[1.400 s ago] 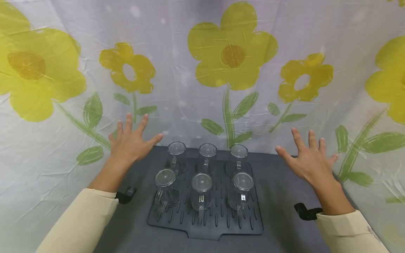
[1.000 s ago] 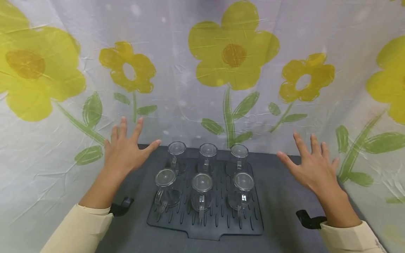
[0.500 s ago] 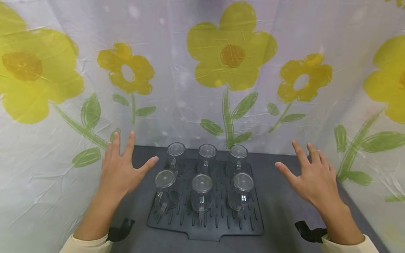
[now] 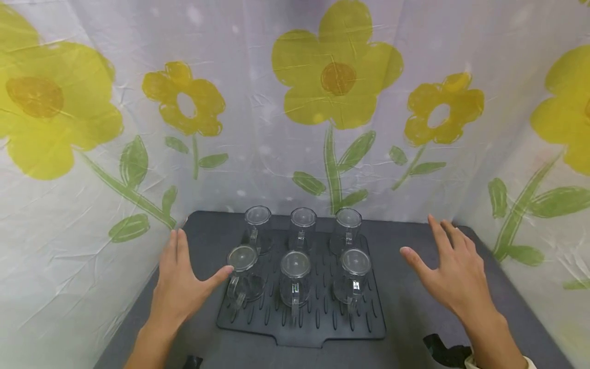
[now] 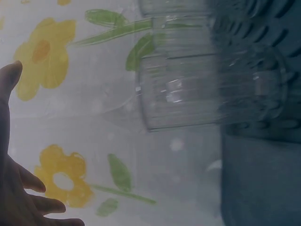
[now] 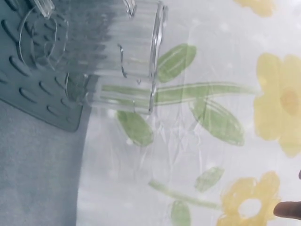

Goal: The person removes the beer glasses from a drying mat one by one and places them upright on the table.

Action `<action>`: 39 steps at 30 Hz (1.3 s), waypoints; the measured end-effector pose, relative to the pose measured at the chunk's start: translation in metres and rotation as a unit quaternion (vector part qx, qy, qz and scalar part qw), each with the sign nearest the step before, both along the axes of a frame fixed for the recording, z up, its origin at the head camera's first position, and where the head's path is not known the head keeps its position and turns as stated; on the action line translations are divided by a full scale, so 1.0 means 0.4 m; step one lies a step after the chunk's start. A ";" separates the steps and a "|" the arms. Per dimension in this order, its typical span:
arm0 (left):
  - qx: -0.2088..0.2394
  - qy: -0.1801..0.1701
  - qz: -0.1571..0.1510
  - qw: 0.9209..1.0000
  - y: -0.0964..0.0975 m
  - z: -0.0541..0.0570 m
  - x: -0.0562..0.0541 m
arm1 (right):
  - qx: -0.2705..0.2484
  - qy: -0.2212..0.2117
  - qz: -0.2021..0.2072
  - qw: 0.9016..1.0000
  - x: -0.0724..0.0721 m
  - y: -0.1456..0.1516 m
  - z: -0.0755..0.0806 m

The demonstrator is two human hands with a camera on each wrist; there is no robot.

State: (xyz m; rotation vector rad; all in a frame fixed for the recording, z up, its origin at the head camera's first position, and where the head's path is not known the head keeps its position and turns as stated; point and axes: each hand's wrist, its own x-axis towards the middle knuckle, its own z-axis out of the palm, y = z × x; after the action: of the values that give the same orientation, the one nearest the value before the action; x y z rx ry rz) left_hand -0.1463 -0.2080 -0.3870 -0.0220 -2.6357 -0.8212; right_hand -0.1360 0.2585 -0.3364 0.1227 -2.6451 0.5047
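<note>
Clear glass mugs stand upside down in two rows of three on a dark ridged drying mat (image 4: pixel 299 335). My left hand (image 4: pixel 180 289) hovers left of them with fingers extended and thumb spread. In the head view its thumb tip overlaps the edge of the front left mug (image 4: pixel 242 259); the left wrist view shows a gap between the hand (image 5: pixel 16 193) and the nearest mug (image 5: pixel 183 94). To the right of the mat, my right hand (image 4: pixel 454 277) is held in the air, fingers spread and holding nothing. Only a fingertip (image 6: pixel 289 210) of it shows clearly in the right wrist view, apart from the mugs (image 6: pixel 113 42).
A dark grey tabletop (image 4: pixel 405 318) lies under the mat. Behind and at both sides hangs a pale curtain (image 4: pixel 258 154) printed with yellow flowers, meeting the table's edges. A black wrist mount (image 4: pixel 444 353) sits on the right forearm, and part of another (image 4: pixel 192 362) shows at the left.
Both hands have come down and back toward me, the left one farther, from in front of the curtain to beside the mat. The mugs and mat have stayed in place.
</note>
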 end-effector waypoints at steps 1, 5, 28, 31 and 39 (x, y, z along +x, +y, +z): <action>0.001 -0.007 0.003 1.000 0.001 -0.010 0.004 | -0.005 0.001 0.002 1.000 0.004 -0.002 -0.003; 0.013 -0.041 0.006 0.999 0.007 -0.045 0.014 | -0.025 0.007 0.008 1.000 0.019 -0.008 -0.015; 0.098 -0.118 -0.017 0.988 0.017 -0.281 0.005 | -0.168 0.035 0.052 0.984 0.048 -0.044 -0.101; 0.105 -0.131 -0.014 0.986 0.016 -0.297 0.005 | -0.182 0.027 0.052 0.981 0.050 -0.050 -0.118; 0.110 -0.178 -0.024 0.978 0.007 -0.331 0.004 | -0.216 0.000 0.056 0.975 0.050 -0.074 -0.170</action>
State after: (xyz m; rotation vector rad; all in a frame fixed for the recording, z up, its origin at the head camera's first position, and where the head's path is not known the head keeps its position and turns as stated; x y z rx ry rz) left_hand -0.1448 -0.2053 -0.5196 0.1329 -2.8614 -1.2286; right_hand -0.1160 0.2290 -0.4046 0.1367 -2.4708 1.1012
